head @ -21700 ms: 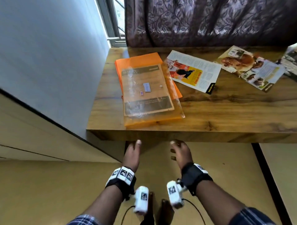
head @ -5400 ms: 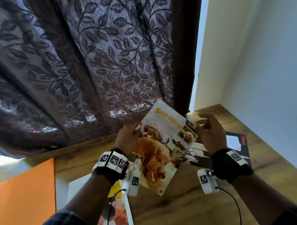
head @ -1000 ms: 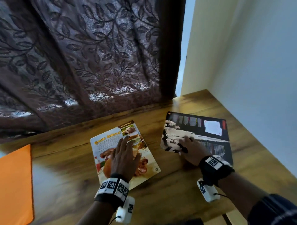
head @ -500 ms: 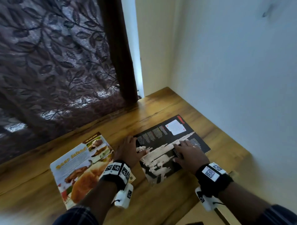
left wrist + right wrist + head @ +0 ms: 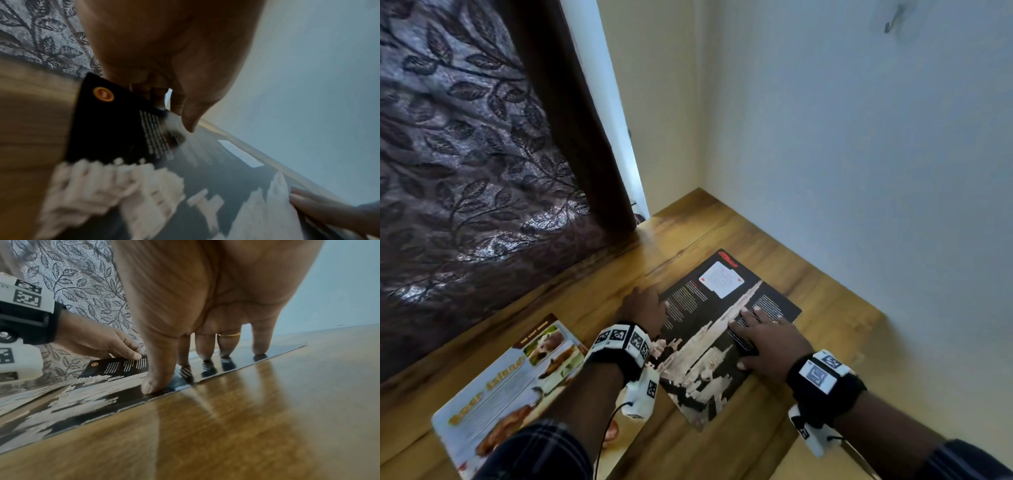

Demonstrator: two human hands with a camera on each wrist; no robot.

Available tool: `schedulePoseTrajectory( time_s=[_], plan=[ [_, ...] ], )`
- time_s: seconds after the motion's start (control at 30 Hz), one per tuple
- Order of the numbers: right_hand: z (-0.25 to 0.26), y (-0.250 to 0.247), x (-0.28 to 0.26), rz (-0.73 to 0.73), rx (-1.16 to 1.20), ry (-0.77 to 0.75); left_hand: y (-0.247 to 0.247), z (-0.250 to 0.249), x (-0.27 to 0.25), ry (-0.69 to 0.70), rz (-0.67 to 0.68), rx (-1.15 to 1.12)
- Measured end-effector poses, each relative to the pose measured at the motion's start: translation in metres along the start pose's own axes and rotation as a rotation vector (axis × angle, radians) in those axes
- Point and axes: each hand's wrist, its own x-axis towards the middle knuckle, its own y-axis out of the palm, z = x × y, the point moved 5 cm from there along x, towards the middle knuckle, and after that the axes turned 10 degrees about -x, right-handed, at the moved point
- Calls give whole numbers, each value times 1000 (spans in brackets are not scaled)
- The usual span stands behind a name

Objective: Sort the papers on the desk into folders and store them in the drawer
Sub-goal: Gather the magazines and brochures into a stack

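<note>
We see our right hand (image 5: 767, 346) pressing spread fingers (image 5: 748, 313) on the black glossy magazine page (image 5: 722, 329) on the wooden desk (image 5: 825, 329); our left hand (image 5: 643, 308) touches that page's left edge.

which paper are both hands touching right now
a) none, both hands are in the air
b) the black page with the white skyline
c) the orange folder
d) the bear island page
b: the right hand presses straight fingers flat on the black page, and the left hand has its fingers at that page's far-left edge; the bear island page lies untouched to the left.
</note>
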Motion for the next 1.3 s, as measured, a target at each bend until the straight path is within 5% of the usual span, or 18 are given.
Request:
schedulePoseTrajectory(
  time_s=[0.23,0.33,0.53,0.67,0.9,1.3],
  plan=[
    [-6,2,6,-28,72,-17,-12,-20,-1,139,21,-202],
    [-14,-1,7,-166,167,22,-17,-7,-8,141,-35,-364],
    [-21,-9,6,-441,611,226,-30,17,-35,133,-143,-638],
    [-12,-24,12,-518,899,190,-37,25,-56,110,-212,-690],
    [29,-35,33,-341,1018,119,-32,79,-114,-5,-326,-813],
    [212,-49,85,-92,808,-243,-29,214,-238,-351,-485,-674]
  ],
)
